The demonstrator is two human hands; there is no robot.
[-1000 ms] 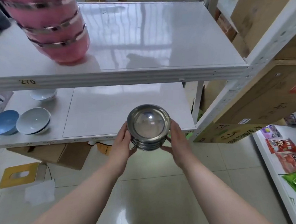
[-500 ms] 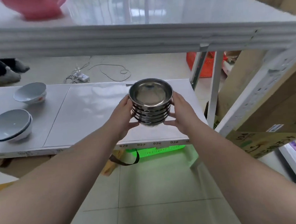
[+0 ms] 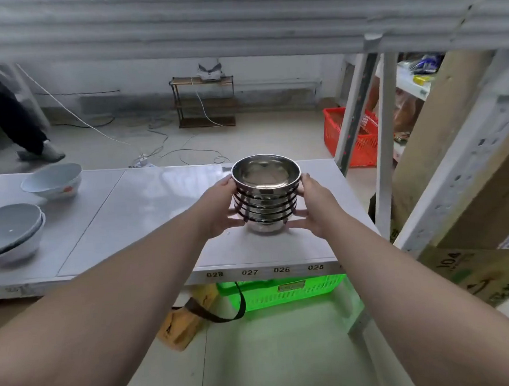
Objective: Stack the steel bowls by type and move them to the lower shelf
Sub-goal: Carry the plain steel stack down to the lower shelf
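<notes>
- Resting on or just above lower white shelf (image 3: 158,217): nested stack of shiny steel bowls (image 3: 267,196), near front right corner.
- Clasped by left hand (image 3: 218,209) and right hand (image 3: 316,208), fingers curled around sides.
- Stacking complete; release pending.
- Lying well apart at left: pale blue ceramic bowls (image 3: 9,231).

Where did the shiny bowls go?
The stack of steel bowls sits at the right end of the lower shelf, held between the left hand and right hand.

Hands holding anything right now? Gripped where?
Yes: the nested stack of shiny steel bowls, left hand and right hand clasping its opposite sides.
</notes>
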